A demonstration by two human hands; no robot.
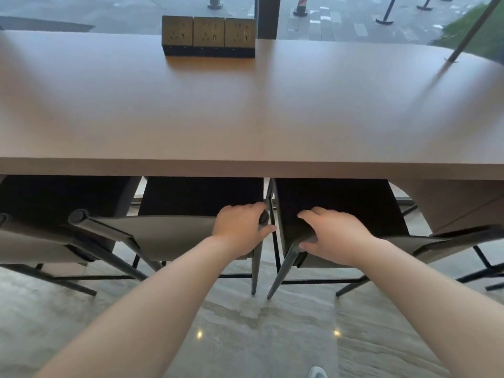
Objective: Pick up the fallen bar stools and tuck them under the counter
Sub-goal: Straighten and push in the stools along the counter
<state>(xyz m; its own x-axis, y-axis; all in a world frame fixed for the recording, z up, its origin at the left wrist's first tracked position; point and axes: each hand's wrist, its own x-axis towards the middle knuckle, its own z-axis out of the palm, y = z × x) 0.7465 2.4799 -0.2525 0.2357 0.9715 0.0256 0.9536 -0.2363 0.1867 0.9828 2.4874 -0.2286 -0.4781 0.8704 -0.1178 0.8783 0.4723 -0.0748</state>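
Counter (pixel 245 105) looks like smooth matt brown laminate; my stools (pixel 169 236) below it have grey leathery backs on dark matt metal frames, over a glossy stone-look floor (pixel 245 336).

We saw a long brown counter (pixel 245 110) with a block of three sockets (pixel 209 36) standing on its far edge and a thin slanted rod (pixel 463 39) meeting the top at the right. Below it lay a grey stone floor (pixel 259 336), on which the stools (pixel 169 236) stood upright.
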